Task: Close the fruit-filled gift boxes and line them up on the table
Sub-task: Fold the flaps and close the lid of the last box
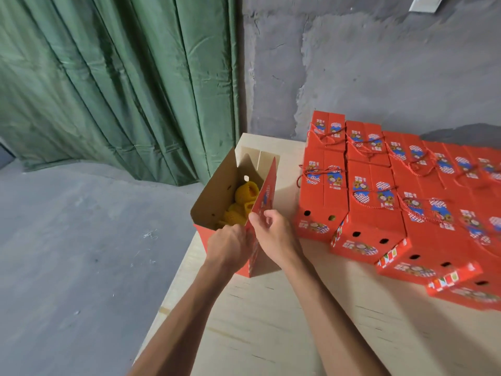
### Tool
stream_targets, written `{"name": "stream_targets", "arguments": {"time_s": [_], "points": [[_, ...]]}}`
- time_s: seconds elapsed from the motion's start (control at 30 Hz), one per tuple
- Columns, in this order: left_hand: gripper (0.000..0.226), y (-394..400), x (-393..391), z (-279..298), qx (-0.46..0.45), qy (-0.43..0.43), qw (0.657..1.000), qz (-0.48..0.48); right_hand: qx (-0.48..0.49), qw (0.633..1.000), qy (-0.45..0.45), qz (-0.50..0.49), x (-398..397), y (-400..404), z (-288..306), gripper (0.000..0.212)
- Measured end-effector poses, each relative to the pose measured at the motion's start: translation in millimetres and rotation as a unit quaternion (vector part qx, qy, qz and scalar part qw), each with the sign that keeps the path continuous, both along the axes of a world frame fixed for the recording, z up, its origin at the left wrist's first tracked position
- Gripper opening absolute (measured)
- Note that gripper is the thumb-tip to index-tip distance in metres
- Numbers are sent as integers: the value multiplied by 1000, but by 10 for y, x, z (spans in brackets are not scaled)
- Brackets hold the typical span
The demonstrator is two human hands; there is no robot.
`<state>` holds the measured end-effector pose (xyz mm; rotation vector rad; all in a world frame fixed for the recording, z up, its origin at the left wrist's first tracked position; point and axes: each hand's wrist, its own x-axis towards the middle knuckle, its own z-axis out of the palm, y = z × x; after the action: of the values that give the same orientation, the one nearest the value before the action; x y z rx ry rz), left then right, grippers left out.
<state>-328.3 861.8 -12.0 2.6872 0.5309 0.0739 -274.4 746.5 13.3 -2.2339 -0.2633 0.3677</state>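
2 hands on open gift box [217, 221] — right hand [273, 234] pinches red flap [267, 196], left hand [229, 245] grips near wall; next: fold flaps shut.

Two bare forearms, no sleeves, left hand [229, 244], right hand [273, 234], no rings visible

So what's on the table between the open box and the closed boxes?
Nothing: in the head view, bare table separates the open box from the closed boxes; only the right hand reaches across near its front.
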Motion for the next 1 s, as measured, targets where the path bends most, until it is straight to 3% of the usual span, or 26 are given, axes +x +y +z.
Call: {"name": "stream_targets", "arguments": {"time_s": [0.17,0.3,0.47,0.57,0.67,0.77,0.9,1.0], "points": [[24,-535,-608,-34,-18,31,998,-60,-64,997,35,-21,-380,-131,-12,36],[30,-884,-804,147,-73,34,993,-87,-119,993,28,1,-459,-487,-12,30],[44,-1071,-800,380,-32,59,985,-160,-74,996,45,-22,-557,-880,2,18],[36,-1197,-829,418,-63,73,977,-192,-115,993,20,10,-635,-1113,18,21],[30,-1359,-846,420,-92,61,976,-185,-149,988,17,41,-662,-1380,63,23],[41,-1543,-877,392,-101,18,979,-178,-176,983,-2,58,-708,-1654,98,21],[72,-1875,-855,416,-55,-50,979,-189,-210,976,-23,59,-784,-2086,102,27],[70,-2270,-769,458,59,-39,982,-174,-244,966,-56,67,-869,-2572,87,16]]}}
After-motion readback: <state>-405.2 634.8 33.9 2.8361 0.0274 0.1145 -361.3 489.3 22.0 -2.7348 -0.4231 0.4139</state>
